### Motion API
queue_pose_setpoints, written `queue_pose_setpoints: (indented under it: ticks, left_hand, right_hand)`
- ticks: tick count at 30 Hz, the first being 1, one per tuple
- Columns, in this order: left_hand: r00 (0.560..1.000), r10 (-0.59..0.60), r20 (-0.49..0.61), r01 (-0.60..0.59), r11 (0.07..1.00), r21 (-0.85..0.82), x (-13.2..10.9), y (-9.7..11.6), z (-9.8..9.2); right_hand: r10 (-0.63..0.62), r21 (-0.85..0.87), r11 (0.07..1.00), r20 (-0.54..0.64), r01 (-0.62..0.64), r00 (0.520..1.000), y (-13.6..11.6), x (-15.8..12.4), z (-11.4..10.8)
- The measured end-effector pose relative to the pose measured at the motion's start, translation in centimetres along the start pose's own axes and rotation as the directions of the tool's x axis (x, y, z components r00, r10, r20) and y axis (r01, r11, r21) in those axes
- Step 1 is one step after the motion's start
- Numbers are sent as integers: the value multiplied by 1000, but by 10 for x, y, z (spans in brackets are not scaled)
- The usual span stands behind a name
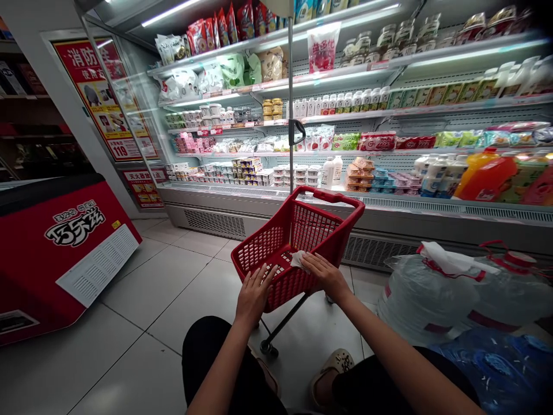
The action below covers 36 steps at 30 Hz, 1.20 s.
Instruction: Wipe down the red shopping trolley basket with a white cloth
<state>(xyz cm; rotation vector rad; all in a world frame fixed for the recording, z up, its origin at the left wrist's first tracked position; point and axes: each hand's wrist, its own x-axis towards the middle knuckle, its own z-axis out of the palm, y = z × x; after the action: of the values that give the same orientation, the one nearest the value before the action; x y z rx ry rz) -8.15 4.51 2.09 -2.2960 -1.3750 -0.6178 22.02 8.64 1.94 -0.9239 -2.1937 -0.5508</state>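
Massive drinks fridge [410, 230] across the top of the frame, cut off at the upper edge. Red cart [289, 288] sits dead centre, probably pulled close for reach. Left hand [254, 294] rests on its near side, fingers loose, likely steadying it. Right hand [326, 275] has its fingers holding a white tissue [297, 259] against that side. Thumb's hidden, so can't judge how tightly.
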Motion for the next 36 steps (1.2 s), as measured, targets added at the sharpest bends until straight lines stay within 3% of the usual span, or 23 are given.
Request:
queue_pose_setpoints:
  ticks: [5,9,13,17,19,22,27,30,33,36]
  left_hand:
    - [999,38,-7,-38,999,39,4,21,1]
    - [995,-59,-76,61,998,19,2,37,10]
    - [998,-16,-57,17,1000,4,-2,27,9]
    - [1000,0,-29,0,1000,12,-4,16,3]
    - [1000,-13,-25,13,1000,17,-4,16,2]
    - [998,-41,-38,42,999,22,-3,24,3]
    - [981,-165,-97,170,985,43,11,49,8]
    - [990,-117,-83,118,993,11,23,64,13]
    - [994,-87,-66,87,996,-10,28,66,17]
    - [999,-34,-35,34,999,-12,24,55,15]
  right_hand:
    - [-5,5,1000,-2,6,1000,-39,8,20]
    - [-48,34,998,30,47,998,-59,17,28]
    - [-89,33,996,26,88,996,-29,11,16]
    - [22,-30,999,34,-21,999,19,-2,-4]
    - [79,-65,995,31,-77,996,31,-7,-8]
    - [122,-81,989,9,-121,992,25,-6,-3]
    - [51,-15,999,21,-51,998,-28,9,20]
    - [-2,8,1000,47,2,999,-48,17,24]
    - [-65,28,998,83,63,994,-36,20,16]
    - [-26,-6,1000,99,27,995,4,14,-3]
